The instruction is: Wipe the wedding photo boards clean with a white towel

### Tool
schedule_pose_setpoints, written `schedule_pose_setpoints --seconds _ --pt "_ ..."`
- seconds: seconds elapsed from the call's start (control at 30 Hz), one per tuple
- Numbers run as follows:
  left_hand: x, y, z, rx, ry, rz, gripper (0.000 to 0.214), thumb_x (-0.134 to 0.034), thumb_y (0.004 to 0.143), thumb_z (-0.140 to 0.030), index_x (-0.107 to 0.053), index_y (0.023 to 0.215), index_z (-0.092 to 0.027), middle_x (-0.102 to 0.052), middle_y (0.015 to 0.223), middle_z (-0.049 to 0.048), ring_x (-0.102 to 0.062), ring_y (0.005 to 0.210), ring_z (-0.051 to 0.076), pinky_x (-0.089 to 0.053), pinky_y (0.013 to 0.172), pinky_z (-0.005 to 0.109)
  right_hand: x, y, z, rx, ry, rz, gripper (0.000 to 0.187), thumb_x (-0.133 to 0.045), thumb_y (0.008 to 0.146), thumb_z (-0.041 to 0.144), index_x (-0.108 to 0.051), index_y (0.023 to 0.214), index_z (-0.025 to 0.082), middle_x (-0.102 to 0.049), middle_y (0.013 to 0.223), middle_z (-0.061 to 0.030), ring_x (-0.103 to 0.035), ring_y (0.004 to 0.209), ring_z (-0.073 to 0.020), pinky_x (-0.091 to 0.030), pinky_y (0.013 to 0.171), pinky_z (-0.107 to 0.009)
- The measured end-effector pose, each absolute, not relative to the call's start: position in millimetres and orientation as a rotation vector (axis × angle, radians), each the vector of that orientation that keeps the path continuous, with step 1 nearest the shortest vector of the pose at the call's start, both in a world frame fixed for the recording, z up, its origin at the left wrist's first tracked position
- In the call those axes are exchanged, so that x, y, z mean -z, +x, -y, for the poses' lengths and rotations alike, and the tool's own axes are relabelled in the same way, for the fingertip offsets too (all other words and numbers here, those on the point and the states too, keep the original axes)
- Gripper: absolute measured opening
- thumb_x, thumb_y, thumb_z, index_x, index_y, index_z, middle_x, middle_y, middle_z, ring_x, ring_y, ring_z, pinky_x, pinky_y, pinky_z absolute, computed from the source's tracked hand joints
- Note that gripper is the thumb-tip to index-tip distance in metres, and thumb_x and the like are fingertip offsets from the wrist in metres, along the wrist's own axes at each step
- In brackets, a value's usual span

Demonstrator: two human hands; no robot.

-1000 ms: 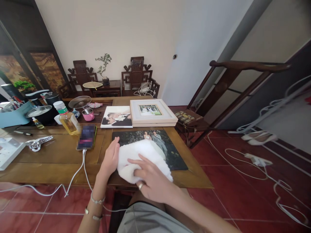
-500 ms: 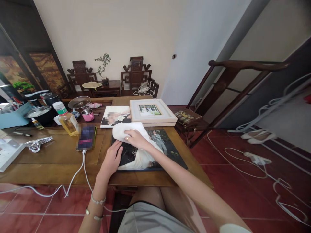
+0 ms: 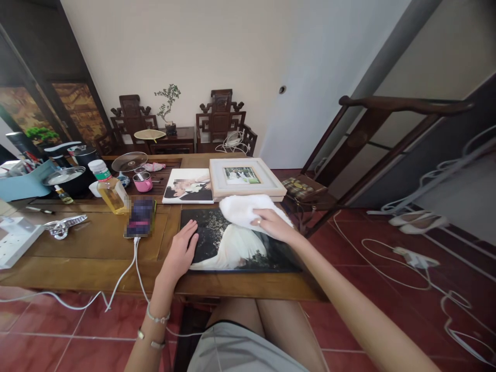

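Note:
A large dark photo panel with a white gown in its picture lies flat near the table's front edge. My left hand rests flat on the panel's left edge, fingers stretched out. On the panel's upper right, my right hand presses a fluffy white cloth, its fingers closed over the cloth. The cloth and hand cover the panel's top right part. Just behind stand a smaller photo panel and a boxed white picture frame, both lying flat.
Left on the wooden table are a charging phone, a bottle of yellow liquid, a pink mug, a silver hair clip and a white power strip. A wooden chair stands at the right.
My right hand has slid the white cloth rightward across the photo panel, from its upper left to its upper right. My left hand stays at the left edge.

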State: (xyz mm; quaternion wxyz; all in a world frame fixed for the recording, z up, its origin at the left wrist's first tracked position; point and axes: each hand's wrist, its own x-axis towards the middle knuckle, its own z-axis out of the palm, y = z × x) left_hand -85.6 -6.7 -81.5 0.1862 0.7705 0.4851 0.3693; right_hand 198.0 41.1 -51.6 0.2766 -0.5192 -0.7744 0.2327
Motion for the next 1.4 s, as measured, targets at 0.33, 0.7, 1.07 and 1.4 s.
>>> schedule_pose_setpoints --seconds 0.33,0.7,1.07,1.4 --pt "82.4 -85.5 6.6 -1.041 2.175 -1.373 0.037 -0.039 0.092 -0.029 -0.057 0.12 -0.012 -0.053 0.133 0.0128 -0.043 0.129 0.021 -0.033 0.109 0.041 52.8 227.0 28.6 -0.615 -1.525 2.014 0.019 -0.045 0.068 0.034 -0.042 0.053 0.022 -0.051 0.061 -0.0005 -0.053 0.075 -0.0235 -0.042 0.077 -0.033" --pt "83.5 -85.9 6.0 -1.032 2.174 -1.38 0.038 -0.039 0.093 -0.029 -0.056 0.121 -0.011 -0.052 0.133 0.0139 -0.042 0.129 0.021 -0.032 0.11 0.04 52.9 241.5 70.7 -0.736 -1.564 2.019 0.02 -0.052 0.065 0.039 -0.061 0.07 0.022 -0.063 0.084 -0.0066 -0.057 0.09 -0.0332 -0.043 0.082 -0.04" --pt "84.1 -87.2 5.8 -1.04 2.167 -1.373 0.038 -0.038 0.093 -0.029 -0.055 0.122 -0.011 -0.051 0.134 0.0128 -0.041 0.13 0.02 -0.032 0.11 0.04 65.2 231.9 -41.8 -0.594 -1.433 1.962 0.015 -0.043 0.063 0.031 -0.04 0.053 0.021 -0.046 0.058 0.0017 -0.045 0.061 -0.0178 -0.033 0.058 -0.028" --pt "82.5 -86.5 6.3 -1.023 2.16 -1.384 0.039 -0.038 0.093 -0.029 -0.055 0.123 -0.011 -0.051 0.134 0.0135 -0.041 0.13 0.021 -0.031 0.11 0.04 68.6 235.1 55.4 -0.656 -1.446 2.015 0.019 -0.047 0.072 0.033 -0.049 0.056 0.023 -0.065 0.078 -0.0051 -0.047 0.119 -0.0355 -0.038 0.093 -0.041"
